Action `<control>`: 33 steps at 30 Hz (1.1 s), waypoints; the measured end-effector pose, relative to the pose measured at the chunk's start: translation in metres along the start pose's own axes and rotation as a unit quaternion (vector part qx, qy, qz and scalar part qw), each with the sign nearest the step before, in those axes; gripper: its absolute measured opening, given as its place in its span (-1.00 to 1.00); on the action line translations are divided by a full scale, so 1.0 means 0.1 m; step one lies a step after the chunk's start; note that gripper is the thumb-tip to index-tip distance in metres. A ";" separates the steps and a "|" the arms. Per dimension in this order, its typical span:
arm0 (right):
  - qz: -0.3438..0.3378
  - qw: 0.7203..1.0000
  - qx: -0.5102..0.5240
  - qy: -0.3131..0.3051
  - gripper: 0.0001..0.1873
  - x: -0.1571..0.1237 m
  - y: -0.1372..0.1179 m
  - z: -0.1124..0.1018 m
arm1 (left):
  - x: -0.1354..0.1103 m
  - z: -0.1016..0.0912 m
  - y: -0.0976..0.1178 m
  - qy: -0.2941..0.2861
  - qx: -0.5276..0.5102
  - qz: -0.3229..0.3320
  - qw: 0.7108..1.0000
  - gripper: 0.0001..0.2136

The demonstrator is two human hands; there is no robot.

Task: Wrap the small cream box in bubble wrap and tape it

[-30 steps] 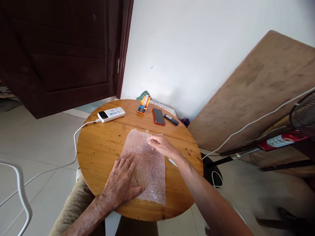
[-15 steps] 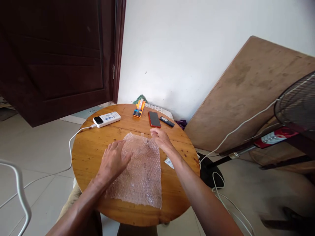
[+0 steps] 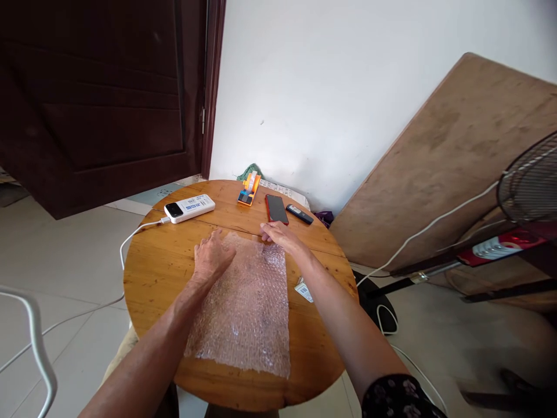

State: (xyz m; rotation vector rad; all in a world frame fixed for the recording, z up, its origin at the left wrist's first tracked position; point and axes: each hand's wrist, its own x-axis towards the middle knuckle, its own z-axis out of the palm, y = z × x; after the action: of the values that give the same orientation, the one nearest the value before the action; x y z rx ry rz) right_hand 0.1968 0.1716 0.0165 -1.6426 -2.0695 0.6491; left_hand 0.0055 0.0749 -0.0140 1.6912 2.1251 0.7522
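Observation:
A sheet of clear bubble wrap [image 3: 246, 305] lies flat on a round wooden table [image 3: 161, 267]. My left hand [image 3: 211, 255] rests palm down on the sheet's far left corner, fingers together. At the sheet's far right corner my right hand [image 3: 275, 232] presses down with fingers stretched out flat. Neither hand grips anything. Just beyond my right hand lies a red phone [image 3: 277, 208].
At the table's far side are a white power bank [image 3: 189, 207] with a white cable [image 3: 130, 238], an orange tape dispenser [image 3: 248, 190] and a dark remote [image 3: 299, 213]. A small label [image 3: 303, 289] lies right of the sheet. A wooden board [image 3: 452, 151] and a fan [image 3: 528, 186] stand to the right.
Both hands have slid away from me along the bubble wrap, from its middle to its far corners. The sheet lies flatter and a little nearer to me.

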 end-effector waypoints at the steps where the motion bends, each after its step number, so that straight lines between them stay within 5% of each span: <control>1: 0.002 1.000 -0.008 0.006 -0.62 -0.02 -0.01 -0.02 | 0.01 0.00 -0.02 -0.009 -0.009 -0.006 1.000 -0.48; 5: -0.015 0.996 -0.046 0.071 -0.79 -0.30 -0.15 -0.07 | 0.01 -0.02 -0.05 -0.043 -0.043 -0.009 0.998 -0.52; 8: -0.091 0.990 -0.055 0.096 -0.74 -0.70 -0.25 0.05 | -0.04 -0.02 -0.04 0.018 -0.019 0.019 0.999 -0.51; 10: -0.159 0.982 -0.080 0.063 -0.71 -0.96 -0.26 0.20 | -0.08 0.00 -0.03 0.060 0.004 0.088 0.994 -0.51; 13: -0.184 0.974 -0.130 0.037 -0.63 -1.22 -0.18 0.38 | -0.12 0.03 -0.04 0.012 0.039 0.199 0.979 -0.64; 15: -0.166 0.971 -0.167 0.036 -0.62 -1.28 -0.10 0.42 | -0.11 0.04 -0.08 -0.021 0.063 0.201 0.977 -0.72; 20: -0.100 0.971 -0.208 0.064 -0.67 -1.30 0.01 0.36 | -0.06 0.05 -0.16 0.014 0.080 0.145 0.986 -0.67; 33: -0.183 0.973 -0.136 0.030 -0.64 -1.41 -0.13 0.47 | -0.40 -0.03 -0.08 -0.001 0.126 0.249 0.960 -0.78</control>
State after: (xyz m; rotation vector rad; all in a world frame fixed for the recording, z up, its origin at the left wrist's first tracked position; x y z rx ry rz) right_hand 0.1897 0.0269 -0.0188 -1.3339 -2.4123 0.1955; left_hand 0.0070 0.0339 -0.0193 2.4091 1.8682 0.6189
